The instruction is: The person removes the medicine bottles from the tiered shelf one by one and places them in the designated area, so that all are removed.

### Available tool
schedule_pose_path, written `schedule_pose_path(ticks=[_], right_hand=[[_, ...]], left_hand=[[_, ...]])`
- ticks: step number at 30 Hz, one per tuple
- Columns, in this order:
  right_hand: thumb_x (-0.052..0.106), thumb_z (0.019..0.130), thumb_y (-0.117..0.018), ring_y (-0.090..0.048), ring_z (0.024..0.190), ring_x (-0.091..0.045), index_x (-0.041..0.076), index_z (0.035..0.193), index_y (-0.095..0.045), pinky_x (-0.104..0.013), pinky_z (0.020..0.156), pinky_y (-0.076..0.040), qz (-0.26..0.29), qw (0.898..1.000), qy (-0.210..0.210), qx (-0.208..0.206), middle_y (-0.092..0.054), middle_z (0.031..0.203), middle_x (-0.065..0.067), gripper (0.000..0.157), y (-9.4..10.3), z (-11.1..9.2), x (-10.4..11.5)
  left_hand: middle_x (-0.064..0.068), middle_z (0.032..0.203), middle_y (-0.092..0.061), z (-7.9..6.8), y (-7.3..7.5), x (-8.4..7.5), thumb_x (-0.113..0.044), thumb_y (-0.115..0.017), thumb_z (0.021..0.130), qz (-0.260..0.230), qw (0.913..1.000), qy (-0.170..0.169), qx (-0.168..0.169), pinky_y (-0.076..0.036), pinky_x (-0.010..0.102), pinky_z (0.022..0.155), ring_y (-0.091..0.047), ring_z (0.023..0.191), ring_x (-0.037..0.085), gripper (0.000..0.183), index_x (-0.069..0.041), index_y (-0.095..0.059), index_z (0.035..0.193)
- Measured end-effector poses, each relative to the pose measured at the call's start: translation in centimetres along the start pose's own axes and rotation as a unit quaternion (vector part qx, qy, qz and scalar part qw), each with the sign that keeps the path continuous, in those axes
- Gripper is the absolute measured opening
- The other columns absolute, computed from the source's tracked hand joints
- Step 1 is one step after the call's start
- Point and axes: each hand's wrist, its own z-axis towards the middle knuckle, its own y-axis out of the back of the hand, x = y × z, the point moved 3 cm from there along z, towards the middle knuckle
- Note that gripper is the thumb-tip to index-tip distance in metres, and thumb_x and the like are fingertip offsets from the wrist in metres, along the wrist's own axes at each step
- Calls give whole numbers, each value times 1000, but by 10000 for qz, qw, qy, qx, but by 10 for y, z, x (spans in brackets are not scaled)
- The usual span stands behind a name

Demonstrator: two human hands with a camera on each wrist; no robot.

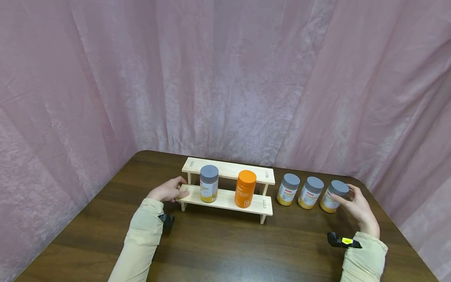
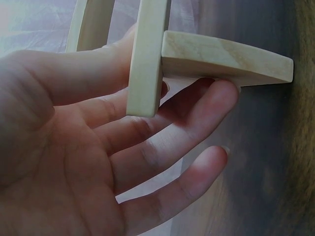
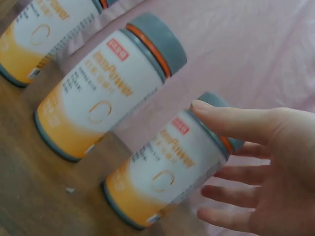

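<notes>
My left hand [image 1: 168, 190] grips the left end of a two-step wooden shelf [image 1: 225, 197]. Its thumb lies on the lower board, and other fingers reach underneath in the left wrist view. At the right, my right hand [image 1: 359, 211] holds a grey-capped supplement jar [image 1: 328, 202] near its cap, thumb in front and fingers behind. That jar stands upright on the table. On the shelf's lower step stand another grey-capped jar [image 1: 209, 188] and, further right, an orange jar [image 1: 244, 194].
Two more grey-capped jars, a left one [image 1: 287, 194] and a middle one [image 1: 309, 196], stand upright between the shelf and the held jar. The dark wooden table [image 1: 225, 250] ends at the back near a pink curtain [image 1: 225, 78].
</notes>
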Motion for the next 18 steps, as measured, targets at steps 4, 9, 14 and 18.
schedule_pose_path(ticks=[4, 9, 14, 18], right_hand=[[38, 94, -61, -27, 137, -54, -5, 152, -8, -62, 108, -29, -135, 9987, -141, -473, -19, 152, -38, 90, 8, -4, 15], [36, 94, -60, -48, 130, -40, -2, 148, -29, -44, 101, -42, -327, 9898, -159, -1377, -35, 149, -31, 73, 18, -11, 33], [29, 93, -62, -47, 72, 25, 2, 125, -59, -9, 72, -35, -331, 9698, 69, -2415, -68, 93, 23, 43, 26, -19, 49], [25, 93, -63, -40, 61, 31, 0, 113, -66, -5, 65, -33, -70, 9614, 520, -2702, -39, 63, 50, 32, 26, -25, 62]], left_hand=[[11, 84, -55, 0, 0, 0, -14, -62, 94, -20, 10000, -46, 4, -43, 25, 53, -52, 59, 14, 41, 6, -44, 126], [11, 85, -56, 0, 0, 1, -13, -62, 94, -47, 10000, -58, 15, -43, 24, 53, -52, 59, 13, 40, 6, -44, 125], [13, 88, -55, 0, 0, 0, -14, -62, 93, -35, 10000, -74, 11, -43, 24, 53, -51, 60, 13, 41, 6, -44, 124], [13, 88, -55, 0, 0, 0, -14, -63, 93, -18, 10000, -83, -2, -43, 24, 53, -51, 60, 13, 40, 6, -45, 124]])
